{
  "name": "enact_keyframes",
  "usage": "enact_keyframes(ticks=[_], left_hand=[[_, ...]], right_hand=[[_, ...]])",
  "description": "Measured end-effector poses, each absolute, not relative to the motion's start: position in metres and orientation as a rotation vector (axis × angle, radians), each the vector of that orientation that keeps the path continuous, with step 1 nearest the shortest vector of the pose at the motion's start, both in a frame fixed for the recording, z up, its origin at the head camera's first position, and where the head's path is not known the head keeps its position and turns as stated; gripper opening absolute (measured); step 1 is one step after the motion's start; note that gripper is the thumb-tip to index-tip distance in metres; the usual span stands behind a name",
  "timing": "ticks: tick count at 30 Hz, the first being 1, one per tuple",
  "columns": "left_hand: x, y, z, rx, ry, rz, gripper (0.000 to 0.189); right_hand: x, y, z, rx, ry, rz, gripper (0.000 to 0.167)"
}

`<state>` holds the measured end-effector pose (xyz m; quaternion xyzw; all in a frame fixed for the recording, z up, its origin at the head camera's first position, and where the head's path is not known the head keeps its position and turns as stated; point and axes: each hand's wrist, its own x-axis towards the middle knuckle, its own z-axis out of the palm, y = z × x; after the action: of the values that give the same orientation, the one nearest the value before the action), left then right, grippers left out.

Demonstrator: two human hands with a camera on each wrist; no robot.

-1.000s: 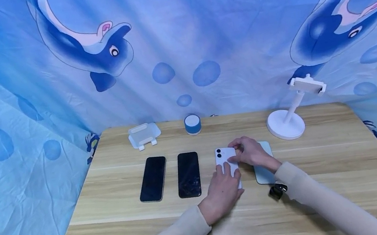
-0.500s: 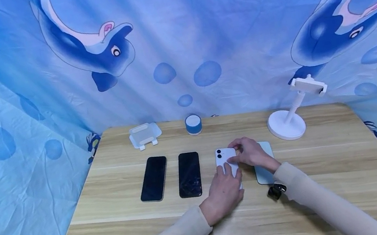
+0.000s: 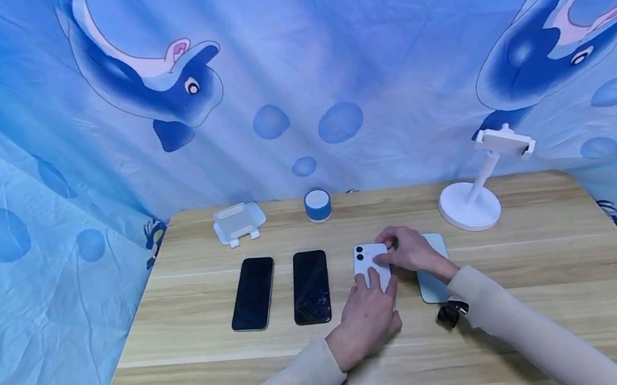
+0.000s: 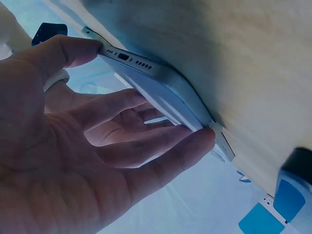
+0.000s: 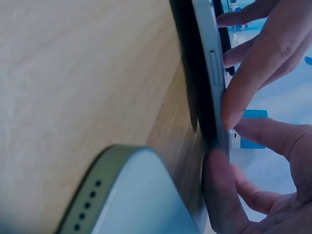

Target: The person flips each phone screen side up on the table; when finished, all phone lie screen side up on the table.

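A white smartphone (image 3: 377, 250) lies back up, its camera lenses at the upper left. Its lower half is in my left hand (image 3: 365, 318), which grips the side edges between thumb and little finger while other fingers rest on the back. At the upper right corner, my right hand (image 3: 413, 251) pinches the phone with its fingertips. The left wrist view shows the charging-port end of the white smartphone (image 4: 146, 66). Along its side in the right wrist view are the buttons, with dark shadow under the phone; whether it is raised off the table I cannot tell.
Two black phones (image 3: 310, 286) lie screen up to the left. Under my right forearm is a pale green phone (image 3: 434, 290), with a small black object (image 3: 448, 316) near it. Behind stand a folding phone stand (image 3: 237, 222), a blue-white cylinder (image 3: 318, 206) and a round-based phone holder (image 3: 470, 207).
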<state>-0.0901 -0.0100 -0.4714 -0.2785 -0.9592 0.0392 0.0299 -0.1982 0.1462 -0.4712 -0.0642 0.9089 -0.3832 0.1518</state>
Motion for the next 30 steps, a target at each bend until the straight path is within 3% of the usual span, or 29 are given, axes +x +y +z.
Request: enact_keyframes(ticks=[7,19,30], left_hand=[[-0.087,-0.016,-0.468,-0.85,-2.985,-0.039,0.062],[-0.079,-0.024,-0.46,-0.699,-2.996,-0.472,0.075],[-0.085,-0.036,-0.455,-0.671,-3.0,-0.759,0.079]], right_hand=[[-0.197,0.147,-0.466,-0.115,2.407,-1.349,0.033],[-0.197,0.154,-0.457,-0.155,2.157,-1.565,0.045],[-0.197,0.155,-0.458,-0.232,2.094,-1.619,0.045]])
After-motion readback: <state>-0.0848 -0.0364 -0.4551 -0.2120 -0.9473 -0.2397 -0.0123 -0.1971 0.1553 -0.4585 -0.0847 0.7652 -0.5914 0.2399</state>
